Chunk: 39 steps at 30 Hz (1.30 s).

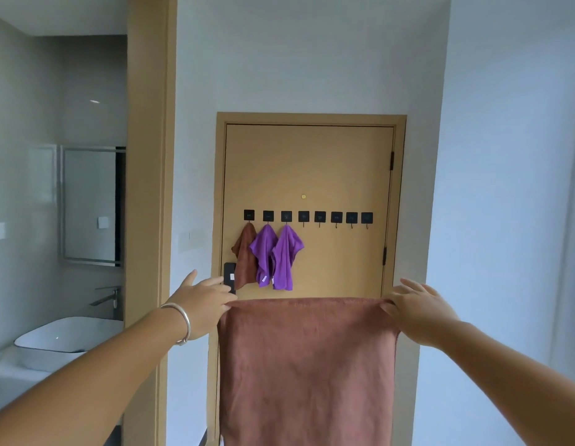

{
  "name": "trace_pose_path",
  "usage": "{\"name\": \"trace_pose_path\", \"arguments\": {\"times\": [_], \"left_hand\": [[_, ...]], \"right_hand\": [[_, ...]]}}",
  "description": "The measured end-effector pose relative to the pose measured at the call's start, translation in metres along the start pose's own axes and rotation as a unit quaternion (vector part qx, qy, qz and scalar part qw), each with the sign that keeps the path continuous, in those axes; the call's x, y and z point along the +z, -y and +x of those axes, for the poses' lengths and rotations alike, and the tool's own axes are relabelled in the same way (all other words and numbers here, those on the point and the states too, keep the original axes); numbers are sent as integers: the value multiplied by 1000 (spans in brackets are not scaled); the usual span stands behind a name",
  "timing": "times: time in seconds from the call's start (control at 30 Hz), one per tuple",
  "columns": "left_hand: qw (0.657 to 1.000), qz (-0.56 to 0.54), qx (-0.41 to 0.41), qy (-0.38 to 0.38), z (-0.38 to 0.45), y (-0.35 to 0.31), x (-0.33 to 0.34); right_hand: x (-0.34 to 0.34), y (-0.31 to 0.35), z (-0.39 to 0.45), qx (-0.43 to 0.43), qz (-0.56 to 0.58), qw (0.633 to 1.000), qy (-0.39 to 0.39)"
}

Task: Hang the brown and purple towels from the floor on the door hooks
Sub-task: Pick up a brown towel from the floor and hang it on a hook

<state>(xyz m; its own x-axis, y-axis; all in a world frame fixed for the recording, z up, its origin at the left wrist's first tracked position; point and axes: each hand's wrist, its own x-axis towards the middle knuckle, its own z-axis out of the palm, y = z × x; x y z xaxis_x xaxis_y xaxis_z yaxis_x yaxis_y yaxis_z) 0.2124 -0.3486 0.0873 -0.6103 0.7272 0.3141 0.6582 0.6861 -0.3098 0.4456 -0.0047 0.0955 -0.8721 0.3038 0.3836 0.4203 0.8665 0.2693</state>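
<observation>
A person's left hand (202, 304) and right hand (418, 305) pinch the top corners of a soft, rectangular brown towel (307, 365), stretched flat near the camera. Farther off, on the tan door (337, 169), square black hooks (336, 217) hold one small brown cloth (245, 255) and two purple cloths (276, 255) at left.

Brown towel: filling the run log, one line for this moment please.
brown towel spread, off floor | left hand, right hand pinch top corners | three towels hung | five hooks free
</observation>
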Motion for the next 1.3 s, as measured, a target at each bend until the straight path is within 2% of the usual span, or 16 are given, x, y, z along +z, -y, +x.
{"name": "trace_pose_path", "arguments": {"times": [0.37,0.7,0.87,1.0,1.3], "left_hand": [[999,29,19,5,82,54,59],[996,89,19,13,207,72,96],[997,73,-1,11,279,77,110],[1000,18,-20,7,332,74,130],[1000,-12,-9,7,454,92,181]], "right_hand": [[34,29,101,-16,-6,1000,-3],[109,1,242,-17,-4,1000,-7],[144,-23,315,-21,11,999,-23],[172,-40,362,-20,30,999,-24],[221,-55,464,15,61,998,1]]}}
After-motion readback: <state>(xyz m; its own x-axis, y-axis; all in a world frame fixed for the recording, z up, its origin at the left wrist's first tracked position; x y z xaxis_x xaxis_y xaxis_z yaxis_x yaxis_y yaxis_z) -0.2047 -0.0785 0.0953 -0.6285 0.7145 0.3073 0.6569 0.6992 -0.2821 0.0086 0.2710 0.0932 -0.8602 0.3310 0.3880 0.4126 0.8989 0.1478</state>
